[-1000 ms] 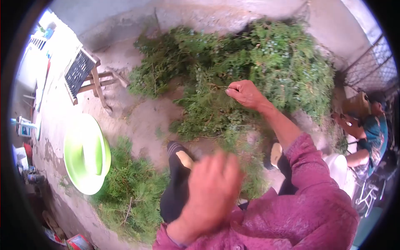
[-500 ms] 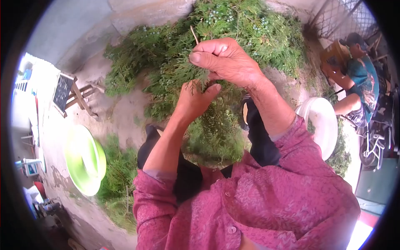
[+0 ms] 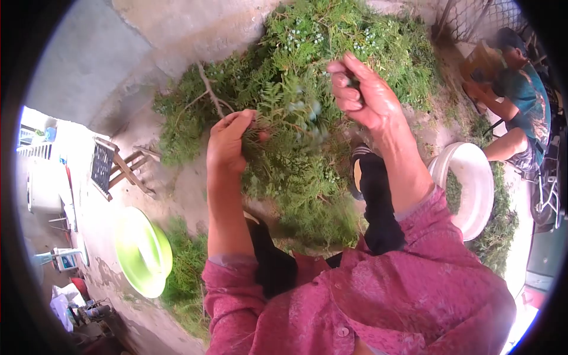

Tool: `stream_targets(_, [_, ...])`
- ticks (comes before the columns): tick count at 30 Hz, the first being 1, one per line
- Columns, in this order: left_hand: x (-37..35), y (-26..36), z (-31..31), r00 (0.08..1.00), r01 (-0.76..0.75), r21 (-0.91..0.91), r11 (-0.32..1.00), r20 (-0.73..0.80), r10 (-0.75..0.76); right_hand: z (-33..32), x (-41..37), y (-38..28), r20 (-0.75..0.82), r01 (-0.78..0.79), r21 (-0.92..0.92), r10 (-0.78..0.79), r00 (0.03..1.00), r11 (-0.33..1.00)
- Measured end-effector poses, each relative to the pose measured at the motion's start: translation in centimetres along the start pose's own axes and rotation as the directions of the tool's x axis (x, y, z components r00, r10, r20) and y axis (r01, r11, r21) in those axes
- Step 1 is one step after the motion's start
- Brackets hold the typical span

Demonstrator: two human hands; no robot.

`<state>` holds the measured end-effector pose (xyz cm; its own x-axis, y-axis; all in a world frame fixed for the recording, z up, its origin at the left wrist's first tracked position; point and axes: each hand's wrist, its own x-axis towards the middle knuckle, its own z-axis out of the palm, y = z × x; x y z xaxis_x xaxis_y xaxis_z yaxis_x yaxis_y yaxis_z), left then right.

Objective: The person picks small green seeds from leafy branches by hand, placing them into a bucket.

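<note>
My left hand (image 3: pixel 228 139) is closed around a leafy green branch (image 3: pixel 284 127), whose bare woody stem sticks up to the left past the fingers. Blurred bluish berries show on this branch between my hands. To the right and higher, my right hand (image 3: pixel 370 97) has its fingers curled; what they hold, if anything, is too small to make out. Behind both hands lies a big heap of green branches with pale berries (image 3: pixel 367 41). More greenery hangs or lies below my hands, between my legs.
A green basin (image 3: pixel 142 254) stands at the left beside cut greenery (image 3: pixel 184 266). A white tub (image 3: pixel 473 189) with greenery in it is at the right. Beyond it sits another person (image 3: pixel 526 106) with a box-like container. A small wooden folding stool (image 3: pixel 127 168) stands upper left.
My hands have moved apart, left hand to the left, right hand to the right. A berried branch with a bare stem is now in my left hand. The view has shifted slightly.
</note>
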<state>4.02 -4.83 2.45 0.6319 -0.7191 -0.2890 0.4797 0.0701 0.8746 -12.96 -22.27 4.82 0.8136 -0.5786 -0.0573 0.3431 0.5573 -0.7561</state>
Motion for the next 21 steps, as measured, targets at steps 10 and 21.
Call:
stream_targets(10, [0.4, 0.4, -1.6, 0.996, 0.029, -0.205, 0.978, 0.084, -0.011, -1.4, -1.2, 1.6, -0.073, -0.259, -0.073, 0.254, 0.964, 0.963])
stream_targets(21, [-0.6, 0.4, -2.0, 0.999, 0.033, -0.124, 0.992, 0.017, -0.031, 1.7, -1.0, 4.0, -0.053, -0.162, -0.388, 0.154, 0.987, 0.907])
